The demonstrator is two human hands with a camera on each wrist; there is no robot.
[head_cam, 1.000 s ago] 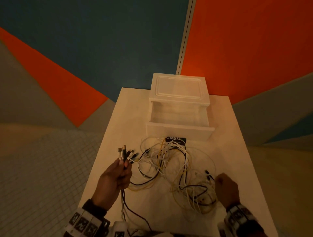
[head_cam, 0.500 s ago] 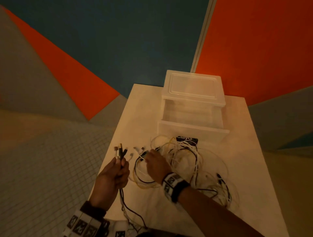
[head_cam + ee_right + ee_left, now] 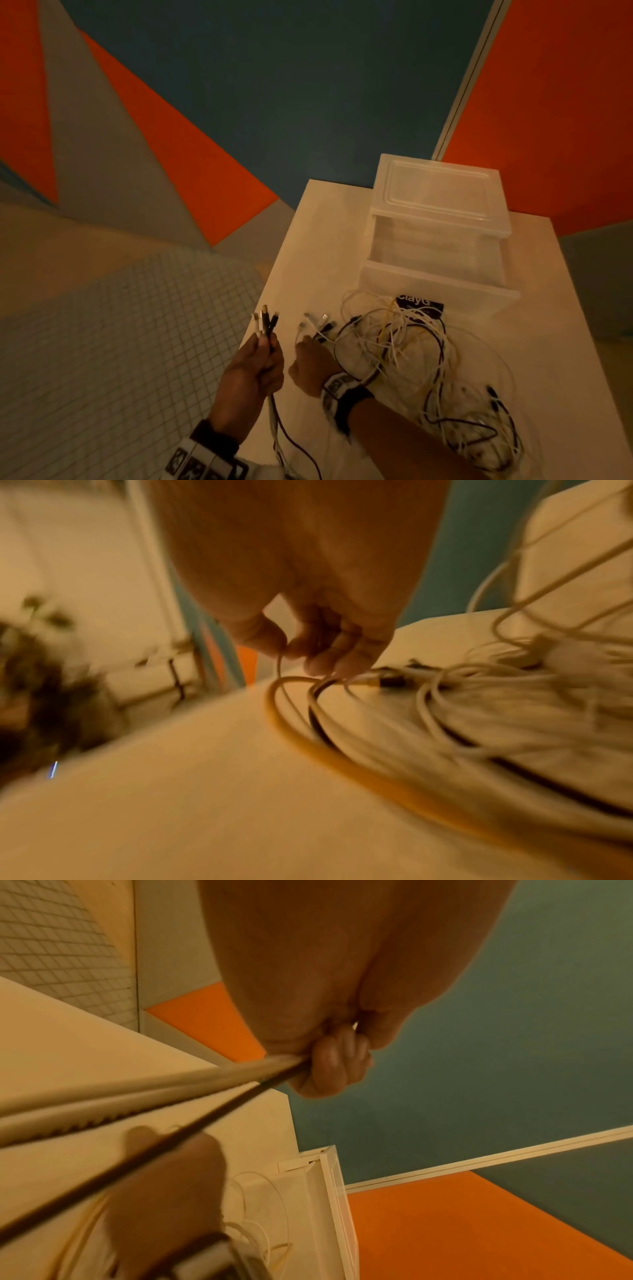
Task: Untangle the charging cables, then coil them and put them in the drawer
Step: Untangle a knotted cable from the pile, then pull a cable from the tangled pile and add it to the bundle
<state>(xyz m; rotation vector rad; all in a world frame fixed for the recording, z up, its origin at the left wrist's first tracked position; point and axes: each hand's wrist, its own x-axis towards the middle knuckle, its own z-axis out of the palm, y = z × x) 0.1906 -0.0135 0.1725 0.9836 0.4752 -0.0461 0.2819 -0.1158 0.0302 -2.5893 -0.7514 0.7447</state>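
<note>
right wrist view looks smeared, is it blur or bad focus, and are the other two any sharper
Right wrist view: motion blur, the cable tangle streaked, the right hand only soft. Left wrist view: sharper, though the cables held by the left hand are soft up close. Head view: sharpest, but dim and orange-tinted, with wide-angle bending at the drawer and table.

The right hand (image 3: 308,593) hangs from the top of the frame. Its curled fingers (image 3: 322,664) pinch a thin white cable (image 3: 279,666). Blurred white, black and yellow cable loops (image 3: 428,723) lie at right on the pale desk (image 3: 188,791).

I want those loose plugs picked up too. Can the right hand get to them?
Probably yes. The right hand is just short of the loose plugs on the table, with nothing between.
</note>
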